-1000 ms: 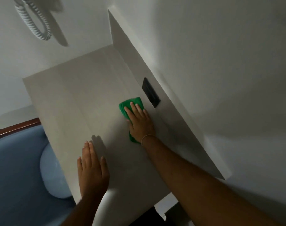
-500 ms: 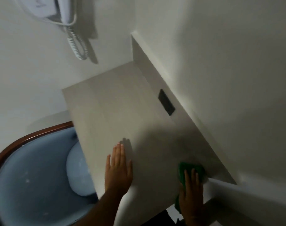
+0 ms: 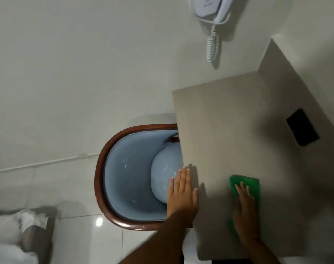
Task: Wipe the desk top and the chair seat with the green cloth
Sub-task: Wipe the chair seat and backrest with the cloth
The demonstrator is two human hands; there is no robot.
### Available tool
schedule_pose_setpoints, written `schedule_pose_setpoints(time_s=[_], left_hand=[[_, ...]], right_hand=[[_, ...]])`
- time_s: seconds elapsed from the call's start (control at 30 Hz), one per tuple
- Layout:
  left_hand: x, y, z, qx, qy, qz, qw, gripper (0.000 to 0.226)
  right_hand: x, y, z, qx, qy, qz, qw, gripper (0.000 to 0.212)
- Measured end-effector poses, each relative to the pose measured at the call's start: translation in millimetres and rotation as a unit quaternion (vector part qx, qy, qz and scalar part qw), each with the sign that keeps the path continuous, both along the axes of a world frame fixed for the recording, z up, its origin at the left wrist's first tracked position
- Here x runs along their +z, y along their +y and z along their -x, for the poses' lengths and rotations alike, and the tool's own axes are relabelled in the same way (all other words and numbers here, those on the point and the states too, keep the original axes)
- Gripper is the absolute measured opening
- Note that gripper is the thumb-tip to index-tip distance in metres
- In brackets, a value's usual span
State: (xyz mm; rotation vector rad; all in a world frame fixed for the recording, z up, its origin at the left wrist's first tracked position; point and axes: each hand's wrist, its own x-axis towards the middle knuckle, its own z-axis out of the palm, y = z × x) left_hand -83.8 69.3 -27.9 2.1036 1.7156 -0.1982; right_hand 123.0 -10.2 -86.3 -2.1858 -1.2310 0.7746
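Observation:
The pale wooden desk top (image 3: 229, 121) fills the right half of the view. My right hand (image 3: 245, 212) presses flat on the green cloth (image 3: 247, 182) near the desk's front part, fingers spread over it; part of the cloth is hidden under the palm. My left hand (image 3: 181, 195) rests flat and empty on the desk's left edge, fingers together. The chair (image 3: 113, 180), with a blue padded seat (image 3: 162, 178) and a dark wooden rim, stands pushed under the desk's left side.
A black socket panel (image 3: 302, 127) is set in the desk's raised back board. A white wall phone (image 3: 210, 8) with a coiled cord hangs above the desk. White bedding (image 3: 12, 235) lies at the lower left on the glossy tiled floor.
My right hand dragged the green cloth from beside the socket panel toward me, then left across the desk's front part. The view swung left, showing the chair. My left hand stayed flat at the desk edge.

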Motion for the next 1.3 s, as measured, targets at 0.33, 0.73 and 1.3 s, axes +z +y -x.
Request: schedule_pose_setpoints(time_s=[0.33, 0.73, 1.3], left_hand=[[-9, 23, 212, 0.125, -0.011, -0.051, 0.991, 0.071], [-61, 126, 375, 0.112, 0.028, -0.113, 0.987, 0.07], [-98, 117, 386, 0.114, 0.009, -0.131, 0.985, 0.078]], right_hand=[[54, 134, 240, -0.075, 0.236, -0.015, 0.969, 0.048], [-8, 271, 458, -0.055, 0.377, 0.041, 0.924, 0.056], [-105, 160, 437, 0.198, 0.315, 0.292, 0.881, 0.07]])
